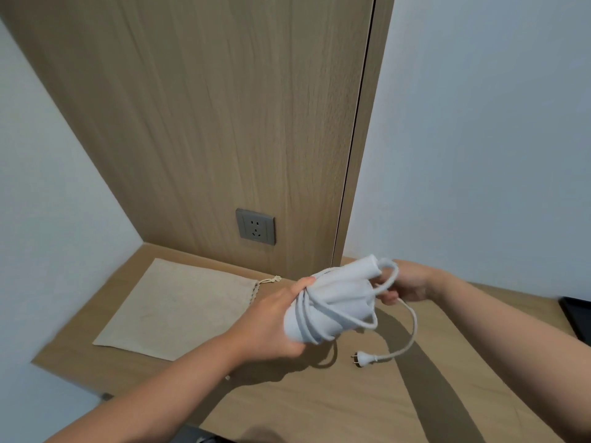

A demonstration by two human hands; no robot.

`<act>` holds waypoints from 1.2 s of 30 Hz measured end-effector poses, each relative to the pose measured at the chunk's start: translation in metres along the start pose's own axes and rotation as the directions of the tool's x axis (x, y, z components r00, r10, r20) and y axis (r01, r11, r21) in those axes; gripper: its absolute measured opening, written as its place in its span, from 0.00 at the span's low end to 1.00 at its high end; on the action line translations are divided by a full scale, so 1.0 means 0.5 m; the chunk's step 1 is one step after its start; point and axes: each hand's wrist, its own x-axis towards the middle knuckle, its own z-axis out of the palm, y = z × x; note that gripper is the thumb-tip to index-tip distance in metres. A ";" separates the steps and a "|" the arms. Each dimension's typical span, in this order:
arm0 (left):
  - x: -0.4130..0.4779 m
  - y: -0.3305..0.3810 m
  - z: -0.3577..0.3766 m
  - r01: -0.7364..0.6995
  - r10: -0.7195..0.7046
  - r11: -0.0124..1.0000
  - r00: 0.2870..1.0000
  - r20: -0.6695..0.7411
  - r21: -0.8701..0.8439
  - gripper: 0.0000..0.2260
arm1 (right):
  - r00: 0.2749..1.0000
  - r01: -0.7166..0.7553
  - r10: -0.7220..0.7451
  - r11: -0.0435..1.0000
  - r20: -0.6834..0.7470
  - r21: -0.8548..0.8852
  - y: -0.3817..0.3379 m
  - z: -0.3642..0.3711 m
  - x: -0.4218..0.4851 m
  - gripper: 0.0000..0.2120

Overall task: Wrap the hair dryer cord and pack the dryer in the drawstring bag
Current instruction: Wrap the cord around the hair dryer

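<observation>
My left hand (271, 321) grips the white hair dryer (339, 292) above the wooden desk, with several turns of its white cord wound around the body. My right hand (406, 279) pinches a loop of the cord (391, 273) at the dryer's far end. The remaining cord hangs down in a curve to the plug (363, 359), which lies on the desk. The beige drawstring bag (179, 308) lies flat on the desk to the left, with its drawstring knot at the far right corner.
A grey wall socket (256, 226) sits in the wooden back panel just above the desk (319, 404). A dark flat object (577, 318) lies at the desk's right edge. White walls close in on the left and right.
</observation>
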 end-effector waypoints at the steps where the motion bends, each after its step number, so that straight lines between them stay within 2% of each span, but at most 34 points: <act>1: -0.001 0.001 0.001 0.058 -0.059 0.996 0.998 -0.005 -0.074 0.43 | 1.000 0.000 0.001 0.999 -0.008 0.053 0.024 0.009 -0.001 0.19; 3: 0.000 -0.001 0.001 0.140 -0.141 0.979 0.990 0.003 -0.147 0.44 | 0.998 -0.013 0.019 0.996 -0.067 0.084 0.054 0.035 -0.012 0.17; 4: 0.002 -0.004 0.000 0.172 -0.172 0.971 0.985 0.011 -0.164 0.45 | 0.992 -0.019 0.024 0.999 -0.128 0.045 0.064 0.048 -0.017 0.15; 6: 0.007 -0.008 0.003 0.229 -0.230 0.956 0.973 0.018 -0.186 0.45 | 0.962 -0.040 0.005 0.992 -0.272 -0.121 0.070 0.073 -0.024 0.14; 8: 0.013 -0.004 0.009 0.272 -0.273 0.943 0.962 0.023 -0.189 0.45 | 0.934 -0.095 -0.029 0.941 -0.357 -0.324 0.060 0.103 -0.028 0.14; 11: 0.023 0.008 0.016 0.310 -0.306 0.941 0.951 0.052 -0.137 0.46 | 0.932 -0.153 -0.065 0.823 -0.357 -0.547 0.045 0.141 -0.033 0.13; 14: 0.030 0.020 0.023 0.308 -0.308 0.951 0.947 0.096 0.020 0.47 | 0.941 -0.186 -0.077 0.694 -0.328 -0.696 0.036 0.164 -0.038 0.14; 16: 0.032 0.032 0.029 0.302 -0.310 0.950 0.944 0.110 0.080 0.48 | 0.951 -0.199 -0.066 0.620 -0.303 -0.759 0.032 0.178 -0.040 0.14; 21: 0.039 0.046 0.042 0.314 -0.324 0.942 0.943 0.074 0.122 0.49 | 0.962 -0.193 -0.069 0.511 -0.264 -0.838 0.021 0.202 -0.045 0.12; 23: 0.040 0.048 0.045 0.290 -0.305 0.939 0.951 0.056 0.188 0.49 | 0.961 -0.199 -0.082 0.449 -0.262 -0.871 0.016 0.208 -0.047 0.11; 25: 0.039 0.049 0.046 0.249 -0.271 0.930 0.962 0.043 0.270 0.49 | 0.962 -0.206 -0.077 0.432 -0.263 -0.878 0.006 0.208 -0.051 0.13; 28: 0.037 0.041 0.043 0.192 -0.214 0.896 0.977 0.011 0.401 0.48 | 0.967 -0.188 -0.061 0.479 -0.246 -0.857 -0.027 0.198 -0.069 0.17; 31: 0.035 0.021 0.036 0.139 -0.157 0.846 0.988 -0.010 0.514 0.46 | 0.976 -0.140 -0.074 0.507 -0.204 -0.851 -0.061 0.190 -0.086 0.13; 36: 0.044 -0.004 0.024 -0.098 0.086 0.756 0.995 0.049 0.648 0.43 | 0.980 -0.078 -0.125 0.484 -0.157 -0.872 -0.092 0.159 -0.084 0.13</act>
